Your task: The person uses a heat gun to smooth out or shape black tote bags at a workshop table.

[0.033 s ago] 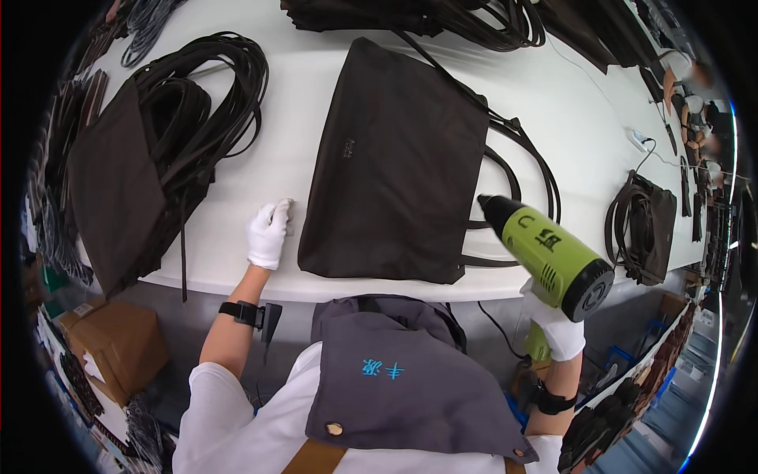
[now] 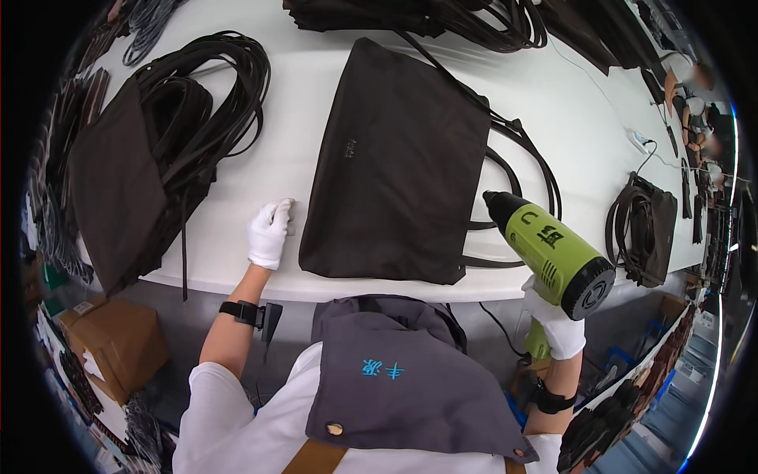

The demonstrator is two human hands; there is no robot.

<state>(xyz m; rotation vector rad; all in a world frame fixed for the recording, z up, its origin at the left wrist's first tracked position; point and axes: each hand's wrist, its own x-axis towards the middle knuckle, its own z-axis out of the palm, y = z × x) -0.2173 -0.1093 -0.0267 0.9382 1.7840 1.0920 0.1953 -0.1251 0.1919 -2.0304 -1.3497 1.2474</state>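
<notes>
A dark brown tote bag lies flat on the white table, its handles spread to the right. My right hand, in a white glove, is wrapped round the grip of a green and black heat gun. The gun's black nozzle points up and left, toward the bag's right edge, close to the handles. Just left of the bag, my left hand, also gloved, rests on the table with its fingers curled in. It does not touch the bag, and I see nothing in it.
At left lies a pile of dark bags with looped straps. More dark bags sit at the far edge, and a small one at right. A cardboard box stands below the table. A power strip lies at right; people sit farther off.
The heat gun's nozzle has shifted slightly right and up. My left hand and the bag stay where they were.
</notes>
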